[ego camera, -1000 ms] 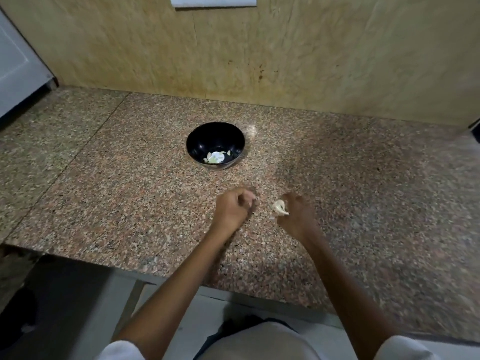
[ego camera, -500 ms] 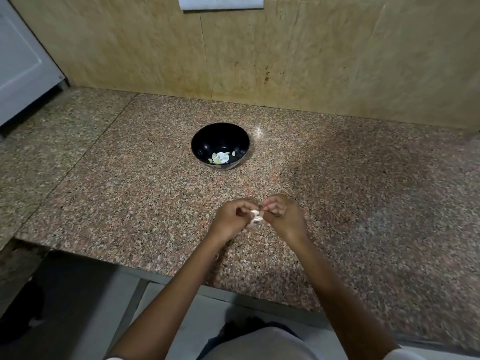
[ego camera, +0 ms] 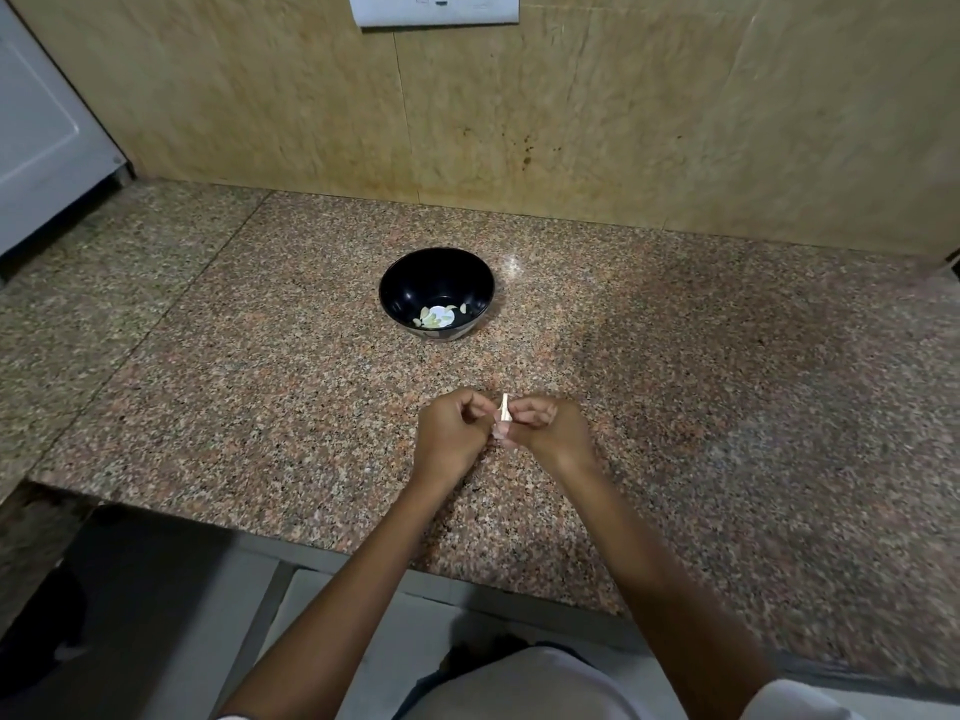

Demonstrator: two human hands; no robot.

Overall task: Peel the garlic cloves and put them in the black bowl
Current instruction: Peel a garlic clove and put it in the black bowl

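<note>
Head cam view: both hands, left hand and right hand, pinch one garlic clove above the counter, skin seemingly partly on. Black bowl beyond already holds a few peeled cloves, so it's partway done imo.

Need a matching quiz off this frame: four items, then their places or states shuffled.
Items:
1. black bowl
2. garlic clove
3. switch plate
4. white panel

Places or states:
A. pinched between left hand and right hand
B. on the wall, top edge of view
C. on the countertop, pale pieces inside
D. far left of view

Pairs: 1-C, 2-A, 3-B, 4-D
</note>
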